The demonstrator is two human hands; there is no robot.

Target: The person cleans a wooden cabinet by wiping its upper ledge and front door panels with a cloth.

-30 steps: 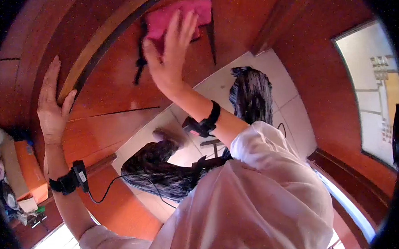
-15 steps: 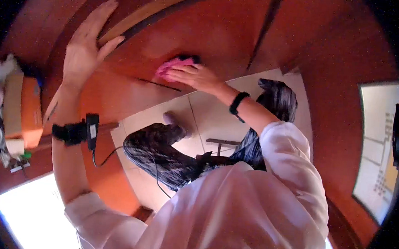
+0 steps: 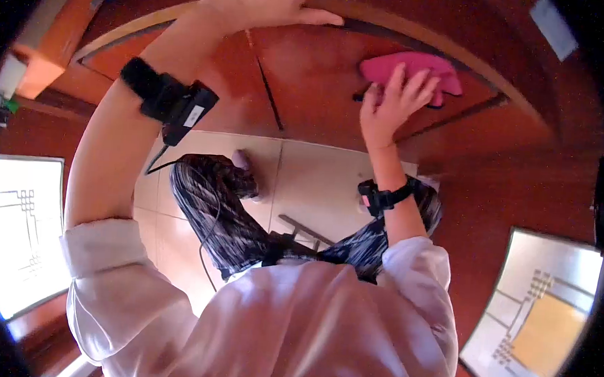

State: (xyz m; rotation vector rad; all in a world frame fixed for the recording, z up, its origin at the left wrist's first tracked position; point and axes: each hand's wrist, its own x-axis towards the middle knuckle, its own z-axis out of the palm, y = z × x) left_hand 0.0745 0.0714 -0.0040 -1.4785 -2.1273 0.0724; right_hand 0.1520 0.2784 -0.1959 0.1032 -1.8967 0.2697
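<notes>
the pink cloth (image 3: 423, 62) lies under the right hand's (image 3: 387, 115) splayed fingers (image 3: 414, 86); the left hand's (image 3: 256, 3) grip i cannot tell.

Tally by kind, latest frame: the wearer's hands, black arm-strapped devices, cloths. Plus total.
Hands: 2 (left hand, right hand)
Black arm-strapped devices: 2, one per arm
Pink cloth: 1, under the right hand
Total: 5

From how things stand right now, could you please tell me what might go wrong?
The right hand lies open on the pink cloth, seemingly not gripping it, so the cloth might slip. The cable from the left wrist strap runs loosely past the left leg and could snag.
</notes>
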